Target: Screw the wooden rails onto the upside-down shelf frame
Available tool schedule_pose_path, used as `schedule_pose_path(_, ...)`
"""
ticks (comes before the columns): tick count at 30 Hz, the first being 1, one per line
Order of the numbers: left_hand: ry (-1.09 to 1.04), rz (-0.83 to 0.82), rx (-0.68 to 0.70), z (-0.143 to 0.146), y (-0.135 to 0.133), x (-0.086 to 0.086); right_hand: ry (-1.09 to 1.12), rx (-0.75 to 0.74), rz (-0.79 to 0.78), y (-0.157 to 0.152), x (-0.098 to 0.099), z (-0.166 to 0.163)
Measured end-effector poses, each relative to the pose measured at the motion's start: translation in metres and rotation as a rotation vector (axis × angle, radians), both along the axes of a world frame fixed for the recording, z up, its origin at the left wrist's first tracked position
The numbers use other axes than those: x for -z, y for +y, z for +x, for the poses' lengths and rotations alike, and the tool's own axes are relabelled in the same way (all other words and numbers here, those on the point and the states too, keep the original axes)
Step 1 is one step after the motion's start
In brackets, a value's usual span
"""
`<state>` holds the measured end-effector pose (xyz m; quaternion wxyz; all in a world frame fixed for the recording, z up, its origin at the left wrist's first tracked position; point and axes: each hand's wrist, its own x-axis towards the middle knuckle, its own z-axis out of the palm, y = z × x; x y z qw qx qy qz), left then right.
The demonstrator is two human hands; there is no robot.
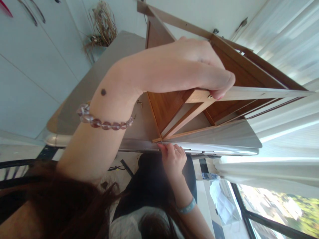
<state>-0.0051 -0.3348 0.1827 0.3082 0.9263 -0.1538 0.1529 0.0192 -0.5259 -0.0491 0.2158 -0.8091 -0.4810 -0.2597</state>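
The view is tilted sideways. A brown wooden shelf frame (171, 109) lies on its side on a grey table (119, 63). My left hand (199, 66), with a bead bracelet on its wrist, reaches over the frame, its fingers wrapped round a pale wooden slat (259, 93). My right hand (173, 157), with a blue band on its wrist, is lower down at the table's metal edge (139, 145). Its fingers are curled together against the frame's bottom corner. What they pinch is too small to make out.
A vase of dried plants (101, 31) stands at the table's far end beside white cupboard doors (32, 66). White curtains (281, 132) and a window (279, 209) fill the right side. Dark hair (62, 205) and a black chair (149, 179) lie below the table edge.
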Motion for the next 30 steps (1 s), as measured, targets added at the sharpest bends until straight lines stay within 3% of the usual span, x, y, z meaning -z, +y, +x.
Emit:
schedule_pose_path(9, 0.010, -0.049, 0.019, -0.003, -0.003, 0.000, -0.033, 0.009, -0.032, 0.002, -0.001, -0.004)
schedule_pose_path(16, 0.046, -0.102, 0.019, -0.007, -0.005, -0.003, 0.132, 0.023, 0.011, 0.000, 0.007, -0.008)
schedule_pose_path(18, 0.044, -0.102, 0.029, -0.008, -0.006, -0.003, 0.336, 0.046, 0.053, 0.002, 0.006, -0.014)
schedule_pose_path(21, 0.036, -0.078, 0.046, -0.008, -0.006, -0.002, 0.841, 0.100, 0.208, 0.009, -0.001, -0.029)
schedule_pose_path(26, 0.037, -0.066, 0.015, -0.007, -0.005, -0.002, 1.574, 0.122, 0.615, 0.028, -0.012, -0.052)
schedule_pose_path(30, 0.028, -0.081, -0.028, -0.007, -0.007, -0.002, 2.019, 0.112, 0.955, 0.037, -0.023, -0.054)
